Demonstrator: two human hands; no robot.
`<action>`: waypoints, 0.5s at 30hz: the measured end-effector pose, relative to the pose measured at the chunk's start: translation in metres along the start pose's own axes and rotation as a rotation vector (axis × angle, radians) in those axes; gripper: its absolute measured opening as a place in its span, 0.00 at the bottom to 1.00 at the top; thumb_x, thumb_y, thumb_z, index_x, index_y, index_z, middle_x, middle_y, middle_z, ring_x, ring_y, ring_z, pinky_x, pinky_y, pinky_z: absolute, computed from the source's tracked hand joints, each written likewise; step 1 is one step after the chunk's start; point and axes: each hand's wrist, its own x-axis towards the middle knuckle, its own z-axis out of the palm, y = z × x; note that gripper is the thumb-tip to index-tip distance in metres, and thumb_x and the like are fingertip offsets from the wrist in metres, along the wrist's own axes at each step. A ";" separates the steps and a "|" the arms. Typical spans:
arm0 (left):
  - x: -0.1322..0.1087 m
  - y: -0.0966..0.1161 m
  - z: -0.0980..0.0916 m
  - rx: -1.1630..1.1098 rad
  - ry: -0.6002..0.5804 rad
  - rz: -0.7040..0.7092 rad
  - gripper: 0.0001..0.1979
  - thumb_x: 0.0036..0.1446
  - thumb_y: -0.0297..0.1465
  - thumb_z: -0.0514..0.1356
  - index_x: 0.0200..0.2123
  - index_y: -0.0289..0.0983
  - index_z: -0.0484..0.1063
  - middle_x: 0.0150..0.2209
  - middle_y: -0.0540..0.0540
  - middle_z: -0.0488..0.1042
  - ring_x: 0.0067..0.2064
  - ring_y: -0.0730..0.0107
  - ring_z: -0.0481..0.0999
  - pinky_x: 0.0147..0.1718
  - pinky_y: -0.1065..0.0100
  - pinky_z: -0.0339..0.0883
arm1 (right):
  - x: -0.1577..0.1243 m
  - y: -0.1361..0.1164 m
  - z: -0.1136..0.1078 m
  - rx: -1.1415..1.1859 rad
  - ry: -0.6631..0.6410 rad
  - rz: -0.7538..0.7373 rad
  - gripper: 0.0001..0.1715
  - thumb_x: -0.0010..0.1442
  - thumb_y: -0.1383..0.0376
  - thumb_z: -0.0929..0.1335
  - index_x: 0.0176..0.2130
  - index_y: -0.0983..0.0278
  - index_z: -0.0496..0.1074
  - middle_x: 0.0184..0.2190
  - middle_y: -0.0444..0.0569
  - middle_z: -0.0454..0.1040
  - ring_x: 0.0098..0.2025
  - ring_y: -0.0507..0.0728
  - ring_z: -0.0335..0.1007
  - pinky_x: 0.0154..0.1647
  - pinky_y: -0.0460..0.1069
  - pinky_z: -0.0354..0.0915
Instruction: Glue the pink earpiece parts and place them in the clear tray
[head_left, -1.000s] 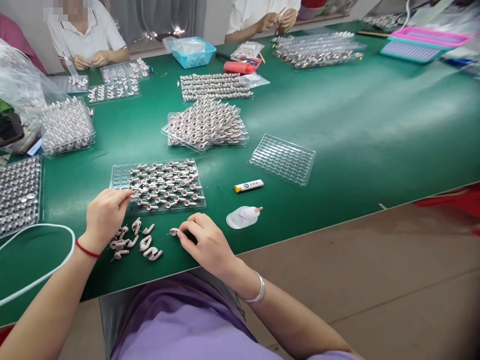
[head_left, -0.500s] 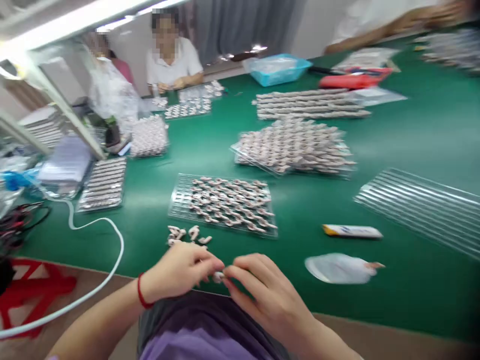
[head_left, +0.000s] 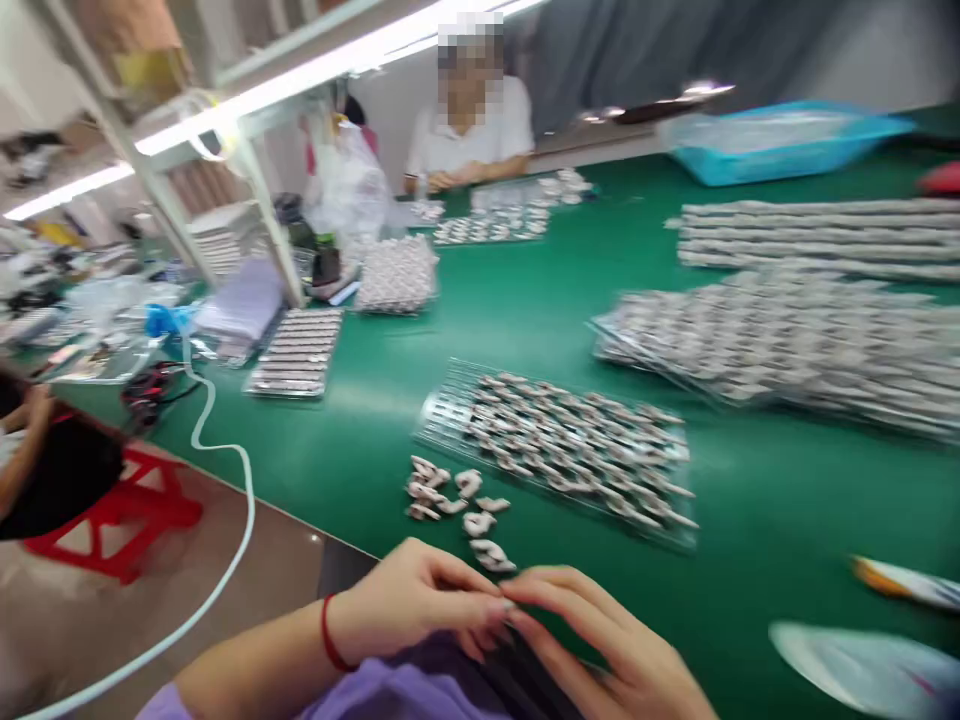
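My left hand (head_left: 409, 598) and my right hand (head_left: 600, 645) meet fingertip to fingertip over the near table edge, above my lap. Both are pinched together; whatever sits between the fingertips is hidden and blurred. Just beyond them lies a small pile of loose pinkish curved parts (head_left: 454, 500) on the green table (head_left: 360, 450). Behind the pile stands a clear plastic tray (head_left: 562, 440) with several of the same parts set in rows.
Stacked full trays (head_left: 787, 340) fill the right. More trays (head_left: 296, 350) lie at the left near a white hose (head_left: 225, 500). A glue bottle (head_left: 862, 665) and a lighter (head_left: 904, 580) lie at the right. A person in white sits across the table; a red stool (head_left: 112, 515) stands at the left.
The view has swung further left and blurred. My hands stay pinched together and have dropped lower in the picture, near my lap.
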 end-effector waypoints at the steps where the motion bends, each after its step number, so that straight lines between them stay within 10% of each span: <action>1: 0.000 0.001 0.000 0.005 0.008 0.010 0.24 0.40 0.48 0.71 0.30 0.32 0.81 0.24 0.48 0.74 0.24 0.75 0.69 0.28 0.71 0.66 | 0.003 -0.005 0.000 0.040 0.009 0.046 0.08 0.66 0.66 0.64 0.42 0.59 0.73 0.33 0.47 0.76 0.34 0.52 0.77 0.34 0.42 0.75; 15: 0.024 0.009 0.000 0.059 -0.007 0.083 0.13 0.47 0.41 0.68 0.24 0.35 0.80 0.22 0.48 0.68 0.24 0.73 0.66 0.23 0.71 0.65 | 0.011 0.001 -0.004 0.220 0.092 0.200 0.09 0.67 0.64 0.64 0.40 0.63 0.74 0.34 0.49 0.77 0.37 0.52 0.74 0.39 0.45 0.73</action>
